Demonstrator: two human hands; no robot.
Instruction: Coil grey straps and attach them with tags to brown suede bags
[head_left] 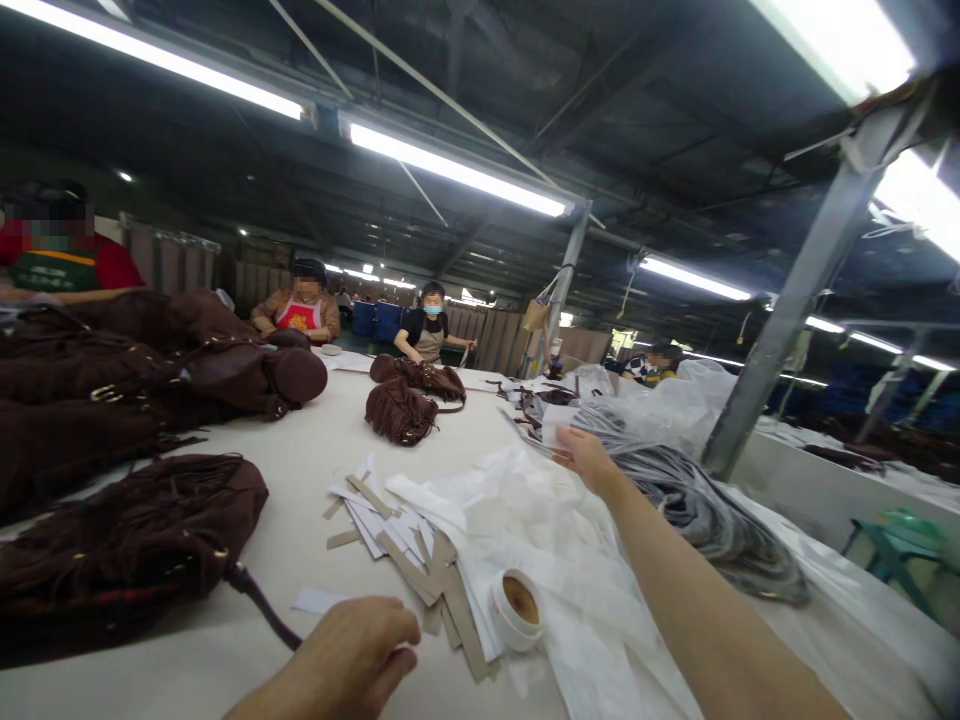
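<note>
Low in the view, my left hand (356, 650) hovers over the table (277, 500), its fingers bent and the thumb apart, with nothing seen between them. Reaching far forward, my right hand (589, 458) has a small white sheet (555, 422) at its fingertips, beside a bundle of grey straps (675, 500). Between my hands lie white paper and grey card strips (409, 560), crumpled white tissue paper (517, 500) and a small round tub (519, 608) with brown contents. Left of my left hand rests a dark brown fringed bag (135, 540) with a strap.
More brown bags (187, 360) are heaped at the left, and a fringed one (409, 400) lies mid-table. Several people sit across the table, one in a red apron (301, 315). Clear plastic (675, 400) and a metal post (795, 290) stand at the right.
</note>
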